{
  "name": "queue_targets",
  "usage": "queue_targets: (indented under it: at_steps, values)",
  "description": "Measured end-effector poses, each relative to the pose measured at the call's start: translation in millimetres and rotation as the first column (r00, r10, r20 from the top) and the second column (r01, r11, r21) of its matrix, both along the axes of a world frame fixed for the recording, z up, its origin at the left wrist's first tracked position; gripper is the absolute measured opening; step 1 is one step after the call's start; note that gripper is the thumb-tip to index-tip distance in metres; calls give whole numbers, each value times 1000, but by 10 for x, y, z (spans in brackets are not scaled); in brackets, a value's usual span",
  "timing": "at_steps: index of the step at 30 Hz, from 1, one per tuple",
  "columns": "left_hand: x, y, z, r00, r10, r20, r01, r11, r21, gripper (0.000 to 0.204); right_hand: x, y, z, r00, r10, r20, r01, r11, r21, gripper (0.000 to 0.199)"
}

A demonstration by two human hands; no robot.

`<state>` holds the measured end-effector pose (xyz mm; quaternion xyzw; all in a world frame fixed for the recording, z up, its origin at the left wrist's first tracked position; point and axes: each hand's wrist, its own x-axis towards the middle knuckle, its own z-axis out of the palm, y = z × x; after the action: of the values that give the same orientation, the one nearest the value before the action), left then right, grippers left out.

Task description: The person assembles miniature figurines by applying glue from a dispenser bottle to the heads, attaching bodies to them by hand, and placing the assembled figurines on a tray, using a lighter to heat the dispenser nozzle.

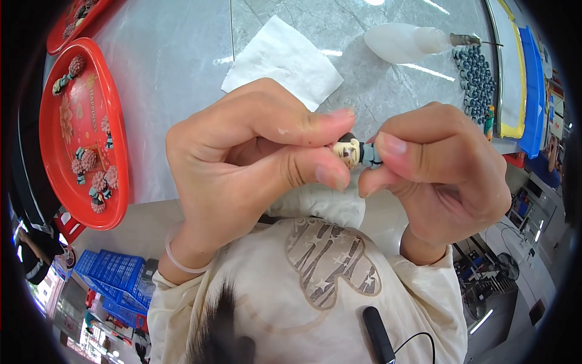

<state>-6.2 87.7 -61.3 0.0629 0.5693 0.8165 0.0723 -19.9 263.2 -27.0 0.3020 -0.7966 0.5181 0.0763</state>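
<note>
Now the left hand [242, 151] pinches the head of a small figurine [357, 151] between thumb and forefinger, and the right hand [436, 164] pinches its body; it seems light, stiff, maybe fragile at the neck. At 9 o'clock lies a red tray [54, 133]

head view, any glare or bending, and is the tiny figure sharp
Head view: bright streaks of glare on the grey marble tabletop; fisheye bends the oval red tray and the edges toward a dark rim; the small dark-haired figurine, pinched between left hand and right hand, looks fairly sharp.
</note>
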Motion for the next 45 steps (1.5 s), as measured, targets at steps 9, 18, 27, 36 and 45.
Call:
queue_targets:
  at_steps: [9, 18, 27, 36, 45]
  values:
    - [-41, -14, 0, 1000, -2, -27, 2, 1000, -10, 27, -2, -26, -3, 999, -35, 9, 35, 999, 15, 29]
    - [-34, 27, 170, 952, -174, 252, 126, 973, 193, 26, 140, -113, 11, 969, -240, -61, 242, 970, 32, 20]
    - [64, -357, 433, 989, -56, 134, 41, 992, 117, 37, 206, -253, 0, 982, -157, -104, 153, 987, -44, 28]
    - [169, -1528, 927, 988, -76, 133, 153, 466, -871, 41, 129, -40, -77, 976, -218, 8, 218, 975, -33, 27]
    - [-704, -1553, 1197, 995, -59, -77, -58, 280, -958, 29, 122, 122, 2, 958, -281, -56, 279, 959, -37, 26]
